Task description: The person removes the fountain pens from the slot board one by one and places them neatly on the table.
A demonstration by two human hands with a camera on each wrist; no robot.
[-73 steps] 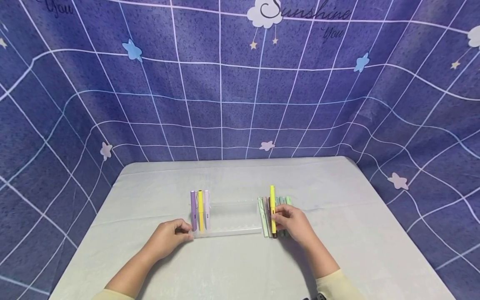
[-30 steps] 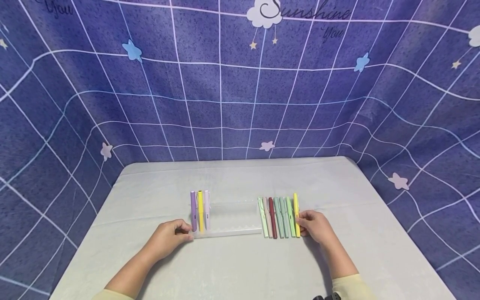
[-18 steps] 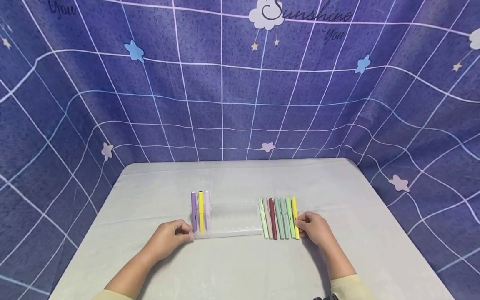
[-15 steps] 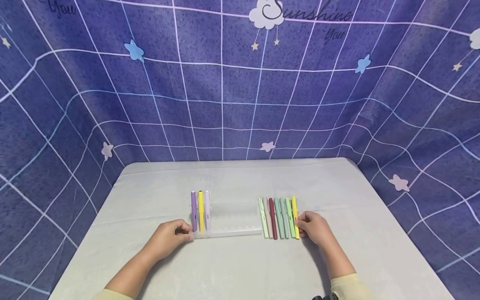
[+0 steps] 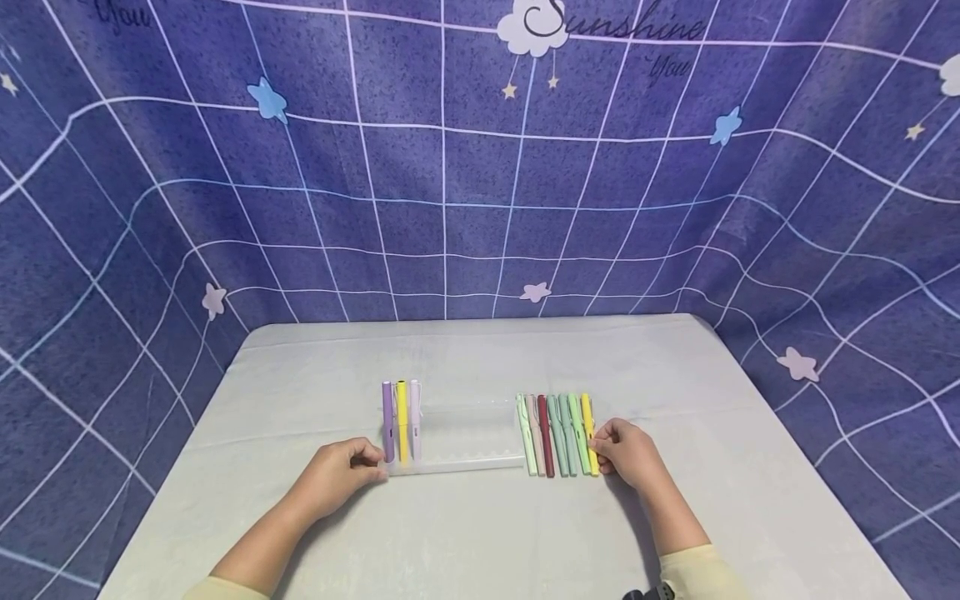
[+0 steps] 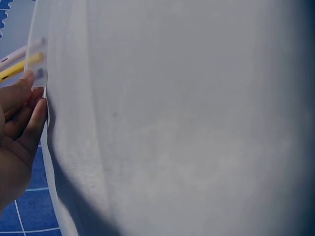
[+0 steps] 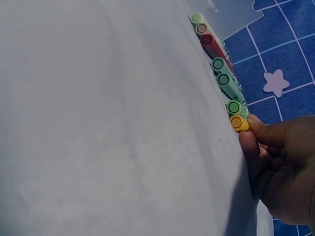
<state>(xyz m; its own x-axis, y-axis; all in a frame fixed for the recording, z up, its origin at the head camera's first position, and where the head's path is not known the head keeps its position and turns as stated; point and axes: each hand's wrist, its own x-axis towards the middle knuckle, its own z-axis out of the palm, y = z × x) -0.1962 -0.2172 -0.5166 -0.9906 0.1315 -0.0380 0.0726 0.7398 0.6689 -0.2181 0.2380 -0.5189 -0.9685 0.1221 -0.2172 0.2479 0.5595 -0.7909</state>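
My left hand (image 5: 337, 477) pinches the front left corner of a clear plastic pen rack (image 5: 472, 463), thumb on its end wall in the left wrist view. In the rack's left part lie a purple pen (image 5: 387, 423), a yellow pen (image 5: 402, 421) and a pale lilac pen (image 5: 416, 417). At the right end of a row of pens on the table, my right hand (image 5: 630, 457) pinches a second yellow pen (image 5: 587, 412) between thumb and fingers. Beside it in the right wrist view lies a bright green pen (image 7: 235, 107).
Leftward along the row come two teal pens (image 5: 562, 437), a dark red pen (image 5: 545, 437), a pinkish pen (image 5: 535, 429) and a pale green pen (image 5: 525, 429), close to the rack's right end. A pale cloth covers the table (image 5: 465, 533); a blue patterned curtain (image 5: 480, 225) stands around it.
The right hand has carried the second yellow pen from above the row's middle to its right end, lowered it, and shifted it slightly left toward the green pen. The left hand stays put.
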